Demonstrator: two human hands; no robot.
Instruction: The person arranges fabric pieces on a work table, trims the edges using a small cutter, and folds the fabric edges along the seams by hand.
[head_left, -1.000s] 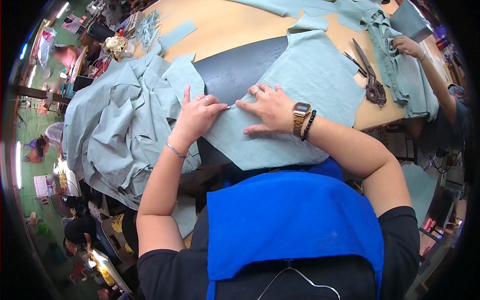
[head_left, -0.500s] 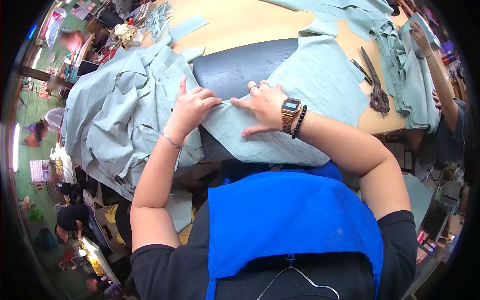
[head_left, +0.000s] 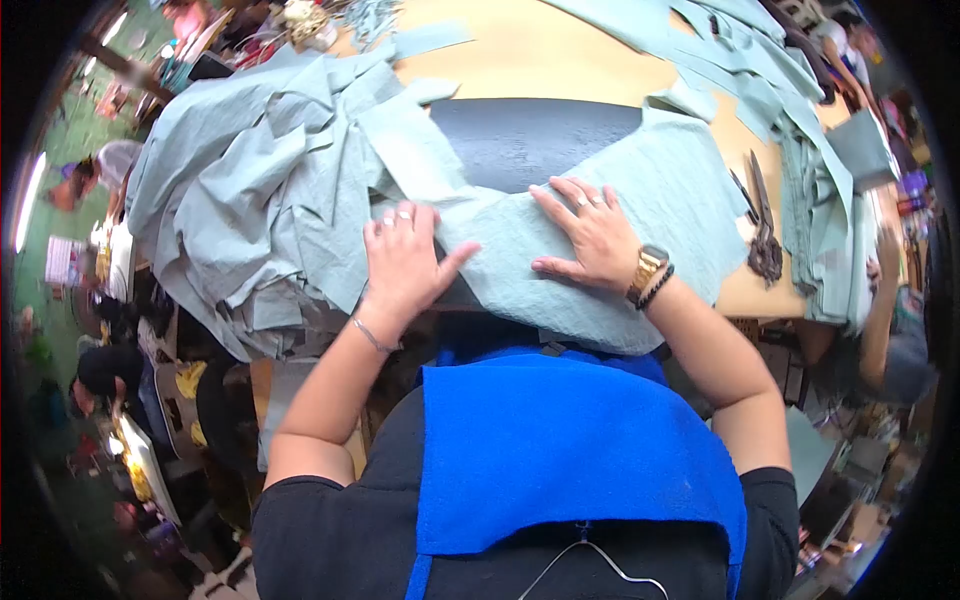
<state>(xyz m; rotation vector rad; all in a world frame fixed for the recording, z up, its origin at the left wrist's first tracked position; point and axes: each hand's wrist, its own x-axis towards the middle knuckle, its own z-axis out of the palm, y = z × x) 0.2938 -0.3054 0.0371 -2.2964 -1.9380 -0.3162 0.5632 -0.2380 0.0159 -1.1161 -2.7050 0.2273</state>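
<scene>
A pale blue-green fabric piece (head_left: pixel 680 190) lies spread over a smooth black board (head_left: pixel 540 135). On it rests my right hand (head_left: pixel 598 238), palm down with the fingers apart. My left hand (head_left: pixel 408 255) is open too, thumb stretched out, over the strip where this piece meets a large crumpled heap of the same fabric (head_left: pixel 230 180). Its fingertips touch cloth near a narrow fabric flap (head_left: pixel 410 150). Neither hand grips anything.
Large dark-handled scissors (head_left: pixel 764 225) and a slim black tool (head_left: pixel 743 195) lie right of the fabric piece on the yellow table (head_left: pixel 540 50). Folded fabric layers (head_left: pixel 825 230) hang at the right edge. Another person's arm (head_left: pixel 882 310) is beside them. Shredded scraps (head_left: pixel 372 18) lie far left.
My left hand has let go of the fabric edge it pinched and opened. My right hand has shifted from that edge and lies flatter. The whole view has also shifted.
</scene>
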